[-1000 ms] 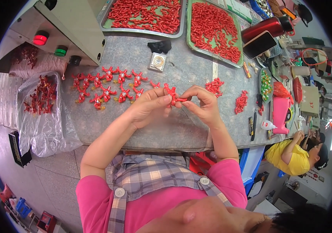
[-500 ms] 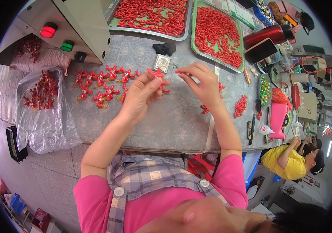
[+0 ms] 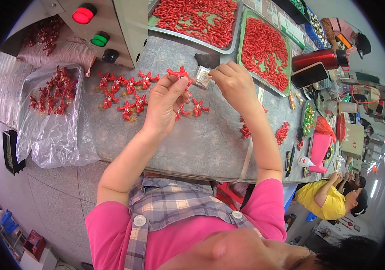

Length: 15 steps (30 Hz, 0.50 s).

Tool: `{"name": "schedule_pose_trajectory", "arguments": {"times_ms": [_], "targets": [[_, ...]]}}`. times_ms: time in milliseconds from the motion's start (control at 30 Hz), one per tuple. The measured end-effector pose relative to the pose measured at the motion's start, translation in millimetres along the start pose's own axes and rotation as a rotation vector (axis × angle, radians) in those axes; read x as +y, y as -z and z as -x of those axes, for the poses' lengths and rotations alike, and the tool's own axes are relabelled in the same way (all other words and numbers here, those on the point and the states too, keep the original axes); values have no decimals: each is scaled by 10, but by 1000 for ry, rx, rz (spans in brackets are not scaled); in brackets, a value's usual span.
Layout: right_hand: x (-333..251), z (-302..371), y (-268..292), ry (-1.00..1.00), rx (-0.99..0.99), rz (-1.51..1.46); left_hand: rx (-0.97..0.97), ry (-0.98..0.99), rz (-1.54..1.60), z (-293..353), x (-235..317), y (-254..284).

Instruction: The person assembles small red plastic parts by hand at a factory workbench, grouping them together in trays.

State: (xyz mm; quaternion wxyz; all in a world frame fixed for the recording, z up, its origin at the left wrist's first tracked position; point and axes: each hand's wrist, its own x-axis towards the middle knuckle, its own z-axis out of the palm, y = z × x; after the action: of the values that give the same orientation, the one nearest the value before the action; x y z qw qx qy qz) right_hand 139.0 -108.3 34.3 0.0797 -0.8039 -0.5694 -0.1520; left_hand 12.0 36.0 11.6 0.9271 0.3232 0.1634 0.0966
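My left hand [image 3: 166, 103] is closed on a small red figure [image 3: 180, 73], holding it up over the grey worktable [image 3: 192, 139]. My right hand [image 3: 236, 87] is pinched, with its fingertips at a small white square dish [image 3: 202, 77] that has a round ring in its middle. A small red piece shows between those fingertips in the earlier frame; now it is mostly hidden. Several similar red figures [image 3: 129, 84] with yellowish bases stand in loose rows left of my left hand. A few more figures [image 3: 198, 106] lie just beyond my left wrist.
Two trays of small red pieces, a metal one [image 3: 235, 33] and a green one [image 3: 287, 85], sit at the back. Left are a machine with buttons [image 3: 100, 38] and a plastic-lined tray [image 3: 81, 81]. A phone [image 3: 309, 74] and red flask [image 3: 314, 59] stand right. A co-worker [image 3: 325, 200] sits beyond.
My right hand has moved to the white dish, from beside it, with the small red piece. The left hand still holds the figure. The whole view has shifted slightly.
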Motion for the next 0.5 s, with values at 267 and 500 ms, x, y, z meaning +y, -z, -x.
{"name": "schedule_pose_trajectory", "arguments": {"times_ms": [267,500], "targets": [[-14,71,2,-62,82,-61,0,16,-39,-6,-31,12],[-18,125,-69,-75,153,-69,-14,30,-51,-27,-66,22]]}}
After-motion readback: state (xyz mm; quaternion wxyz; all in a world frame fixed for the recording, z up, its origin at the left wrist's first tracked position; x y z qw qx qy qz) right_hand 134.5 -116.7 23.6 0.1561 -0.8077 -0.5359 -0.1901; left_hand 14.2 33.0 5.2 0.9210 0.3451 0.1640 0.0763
